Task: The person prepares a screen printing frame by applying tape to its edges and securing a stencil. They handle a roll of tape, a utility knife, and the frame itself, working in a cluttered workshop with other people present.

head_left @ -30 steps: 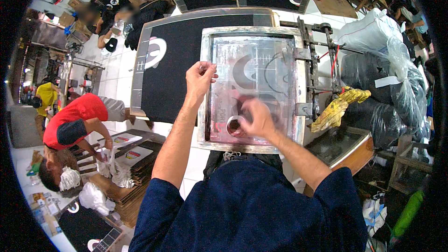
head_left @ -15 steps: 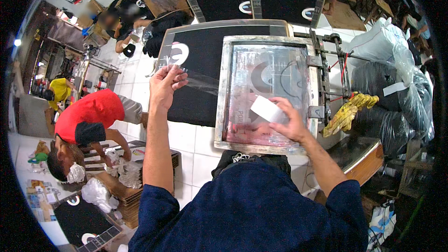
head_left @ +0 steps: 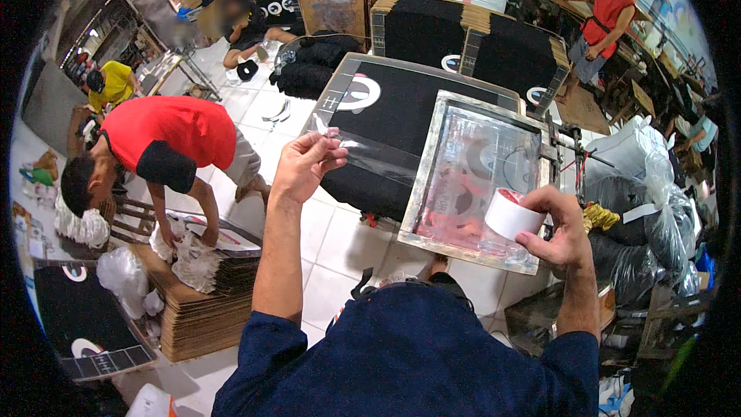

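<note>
A flat spread of black cloth (head_left: 417, 120) lay partly behind a wooden frame (head_left: 421, 172). Over the frame's near right side, the right hand (head_left: 562, 232) had its thumb and fingers gripping a white roll of tape (head_left: 509, 220). The left hand (head_left: 307, 168), fingertips pinched together, held a clear strip (head_left: 378, 159) that stretched above the cloth toward the frame.

Navy shirt (head_left: 409, 355), loose short sleeves (head_left: 266, 363) (same deep blue), bare left hand (head_left: 306, 168), bare right hand (head_left: 563, 230)
</note>
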`<state>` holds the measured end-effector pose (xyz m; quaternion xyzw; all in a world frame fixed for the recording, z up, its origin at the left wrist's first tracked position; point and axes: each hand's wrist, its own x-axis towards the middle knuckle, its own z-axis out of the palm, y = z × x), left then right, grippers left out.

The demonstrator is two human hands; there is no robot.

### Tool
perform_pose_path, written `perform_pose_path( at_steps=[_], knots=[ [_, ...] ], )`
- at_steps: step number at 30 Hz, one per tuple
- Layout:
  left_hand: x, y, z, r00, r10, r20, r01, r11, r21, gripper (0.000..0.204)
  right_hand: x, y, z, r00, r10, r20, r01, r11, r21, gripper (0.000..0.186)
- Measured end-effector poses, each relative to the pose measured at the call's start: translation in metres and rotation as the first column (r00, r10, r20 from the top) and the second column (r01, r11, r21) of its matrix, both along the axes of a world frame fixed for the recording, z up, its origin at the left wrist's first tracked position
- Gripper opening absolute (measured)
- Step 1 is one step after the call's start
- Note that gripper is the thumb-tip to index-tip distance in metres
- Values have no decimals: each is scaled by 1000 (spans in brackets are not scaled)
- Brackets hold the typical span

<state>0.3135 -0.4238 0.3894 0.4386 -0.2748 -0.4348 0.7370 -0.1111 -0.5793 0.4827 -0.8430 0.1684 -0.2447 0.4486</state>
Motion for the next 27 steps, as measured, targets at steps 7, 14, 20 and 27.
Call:
perform_pose_path(
  at_steps=[7, 14, 20, 27],
  knots=[
    [-16, 36, 4, 999, 37, 39, -36, 999, -12, 27, 25, 60, 5, 817, 50, -575, 154, 942, 300, 68],
    [-55, 31, -9, 929, 206, 306, -206, 978, -34, 32, 25, 97, -44, 702, 68, -709, -6, 996, 90, 51],
    [-80, 19, -14, 953, 166, 255, -165, 986, -24, 34, -5, 97, -47, 741, 21, -671, 150, 969, 196, 34],
    [-115, -13, -9, 999, -13, 42, 15, 999, -35, 34, -73, 70, -58, 892, -51, -450, 245, 889, 386, 25]
  ],
)
